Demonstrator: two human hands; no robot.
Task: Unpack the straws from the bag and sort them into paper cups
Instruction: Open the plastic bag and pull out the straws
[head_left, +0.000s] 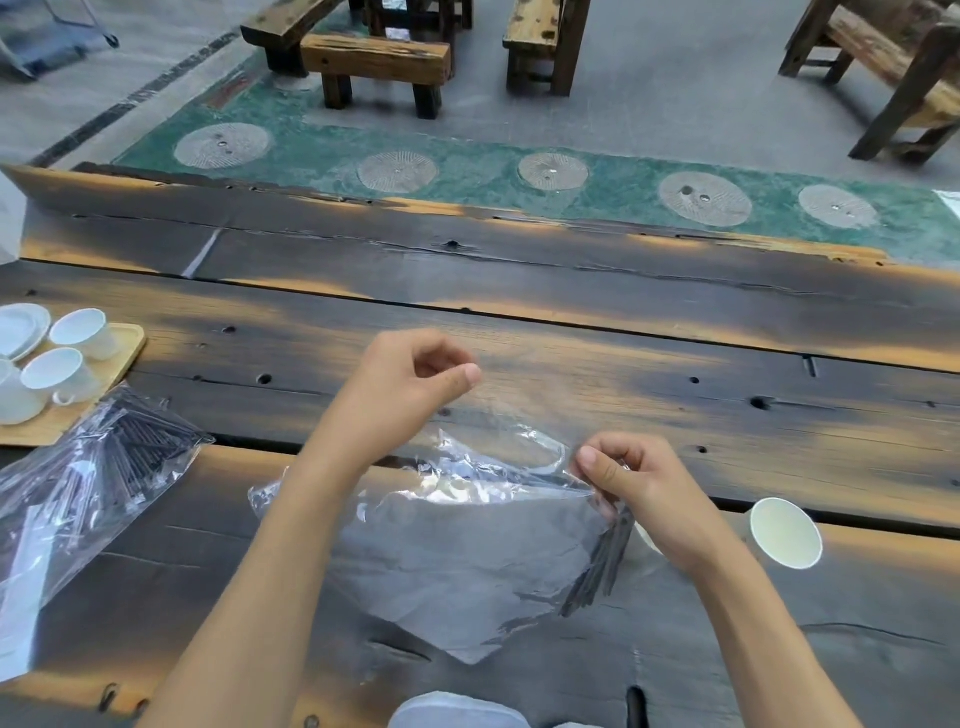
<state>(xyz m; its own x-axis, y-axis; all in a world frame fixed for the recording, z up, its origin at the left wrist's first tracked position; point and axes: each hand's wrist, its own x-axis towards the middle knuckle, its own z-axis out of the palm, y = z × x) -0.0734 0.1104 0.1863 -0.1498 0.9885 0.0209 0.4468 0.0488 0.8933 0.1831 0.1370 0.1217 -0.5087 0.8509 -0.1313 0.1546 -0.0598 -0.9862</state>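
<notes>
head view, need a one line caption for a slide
Both hands, left and right, pull open a clear bag of dark straws beside a paper cup.

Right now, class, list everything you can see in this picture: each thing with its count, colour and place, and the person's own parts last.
Clear bag: one, transparent, table centre, pulled open between both hands.
Straws: a small bunch, dark, at the bag's right edge below the right hand.
Second bag of straws: one, clear with dark straws, table's left.
Paper cup: one, white, right of the right hand.
Ceramic cups: at least three, white, on the tray, far left.
Saucers: a small white stack, far left.
Wooden tray: one, pale, left edge.
Table: one, dark scorched wood.
Benches: several, wooden, beyond the table.
Left hand: fingers pinching film.
Right hand: fingers pinching the bag's edge.
</notes>
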